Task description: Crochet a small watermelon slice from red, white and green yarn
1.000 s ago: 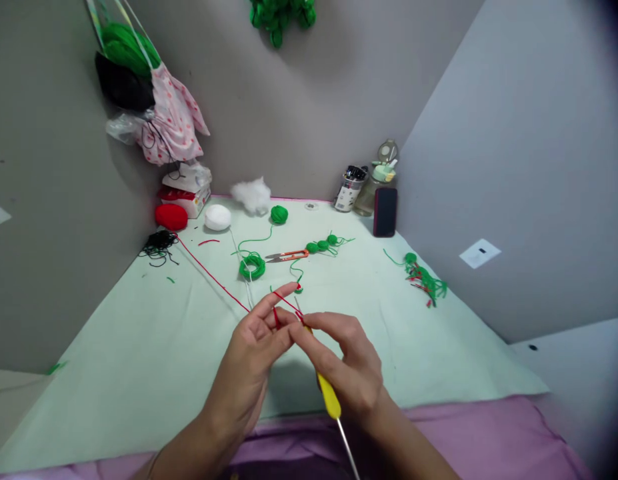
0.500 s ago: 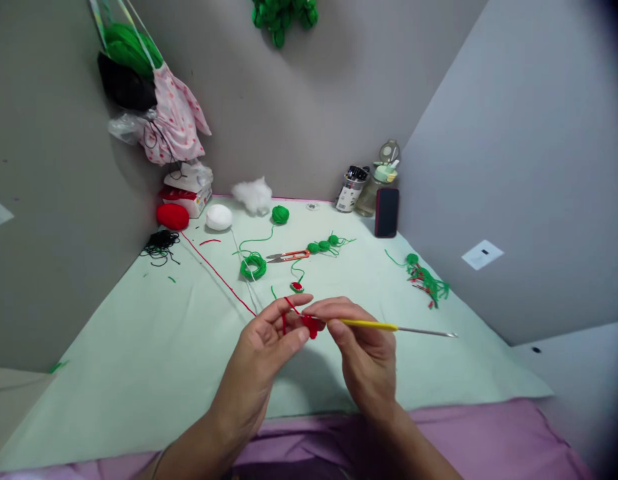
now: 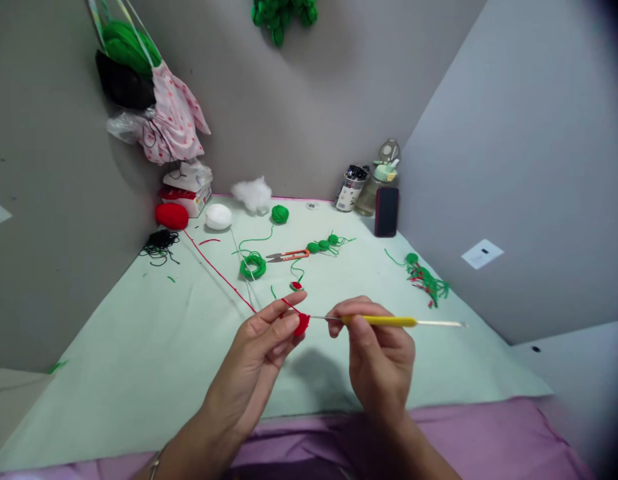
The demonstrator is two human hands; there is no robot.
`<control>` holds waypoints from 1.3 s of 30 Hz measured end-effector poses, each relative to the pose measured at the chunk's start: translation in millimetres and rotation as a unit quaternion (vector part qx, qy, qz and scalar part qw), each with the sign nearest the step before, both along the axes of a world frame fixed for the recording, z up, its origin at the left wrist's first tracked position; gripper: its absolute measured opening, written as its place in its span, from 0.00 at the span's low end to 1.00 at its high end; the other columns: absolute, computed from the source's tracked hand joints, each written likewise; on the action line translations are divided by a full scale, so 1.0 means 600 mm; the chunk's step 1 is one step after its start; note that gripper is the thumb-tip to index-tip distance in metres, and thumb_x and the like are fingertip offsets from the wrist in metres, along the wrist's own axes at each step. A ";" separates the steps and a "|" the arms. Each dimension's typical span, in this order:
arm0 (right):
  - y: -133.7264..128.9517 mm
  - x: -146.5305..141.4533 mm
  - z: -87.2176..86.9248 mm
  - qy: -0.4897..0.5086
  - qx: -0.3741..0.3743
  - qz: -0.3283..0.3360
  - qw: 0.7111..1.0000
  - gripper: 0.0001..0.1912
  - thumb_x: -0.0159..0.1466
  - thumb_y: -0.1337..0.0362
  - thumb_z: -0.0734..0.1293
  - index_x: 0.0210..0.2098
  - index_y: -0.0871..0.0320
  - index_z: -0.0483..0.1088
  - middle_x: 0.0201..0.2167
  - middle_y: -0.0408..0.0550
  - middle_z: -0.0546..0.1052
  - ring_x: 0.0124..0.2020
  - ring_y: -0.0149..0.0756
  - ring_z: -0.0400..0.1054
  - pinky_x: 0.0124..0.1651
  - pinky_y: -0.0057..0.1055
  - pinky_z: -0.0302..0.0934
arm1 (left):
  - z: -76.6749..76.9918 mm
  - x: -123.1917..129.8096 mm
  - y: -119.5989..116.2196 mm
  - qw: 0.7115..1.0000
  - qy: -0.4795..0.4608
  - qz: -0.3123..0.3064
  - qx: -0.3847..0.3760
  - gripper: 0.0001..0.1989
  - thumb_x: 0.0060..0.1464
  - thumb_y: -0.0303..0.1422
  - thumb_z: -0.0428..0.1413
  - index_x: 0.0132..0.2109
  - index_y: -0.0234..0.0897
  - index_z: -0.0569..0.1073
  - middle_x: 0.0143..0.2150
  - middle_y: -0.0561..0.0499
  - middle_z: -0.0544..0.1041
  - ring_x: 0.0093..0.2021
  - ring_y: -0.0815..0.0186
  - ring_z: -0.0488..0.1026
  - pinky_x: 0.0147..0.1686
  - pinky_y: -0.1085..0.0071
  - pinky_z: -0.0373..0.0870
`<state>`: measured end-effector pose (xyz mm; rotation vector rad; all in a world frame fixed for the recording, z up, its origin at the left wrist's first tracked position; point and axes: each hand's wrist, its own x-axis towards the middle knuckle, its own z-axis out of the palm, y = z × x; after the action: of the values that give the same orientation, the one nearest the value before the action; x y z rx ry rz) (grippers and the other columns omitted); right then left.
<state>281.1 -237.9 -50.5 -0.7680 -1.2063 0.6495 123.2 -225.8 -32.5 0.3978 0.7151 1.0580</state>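
A small red crochet piece (image 3: 301, 325) is pinched between the thumb and fingers of my left hand (image 3: 261, 350). Red yarn (image 3: 219, 272) runs over my left forefinger and back to a red yarn ball (image 3: 172, 216). My right hand (image 3: 379, 353) grips the yellow handle of a crochet hook (image 3: 381, 321). The hook's thin metal shaft points left, and its tip meets the red piece. Just beyond my left fingertips lies a small red and green piece (image 3: 297, 286).
Orange-handled snips (image 3: 293, 255), a green yarn coil (image 3: 253, 265) and green knitted pieces (image 3: 323, 245) lie mid-table. A white ball (image 3: 219, 217), white stuffing (image 3: 253, 195), a phone (image 3: 387, 212) and a pen holder (image 3: 352, 190) stand farther back. Green-red pieces (image 3: 425, 277) lie right.
My right hand has moved right with the hook, baring more of its shaft beside the red piece. My left thumb and fingers have closed further over the piece.
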 end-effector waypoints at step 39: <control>-0.005 0.006 0.010 -0.176 0.041 0.003 0.984 0.12 0.77 0.68 0.62 0.49 0.53 0.78 0.39 0.50 0.85 0.37 0.37 0.80 0.41 0.35 0.77 | 0.007 -0.004 -0.009 0.992 0.090 0.023 0.087 0.26 0.55 0.34 0.72 0.61 0.41 0.82 0.34 0.55 0.77 0.41 0.65 0.74 0.52 0.67 0.68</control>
<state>284.6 -241.0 -44.7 -0.8314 -1.5475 0.4757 120.8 -231.4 -28.2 0.6352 0.7984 1.1422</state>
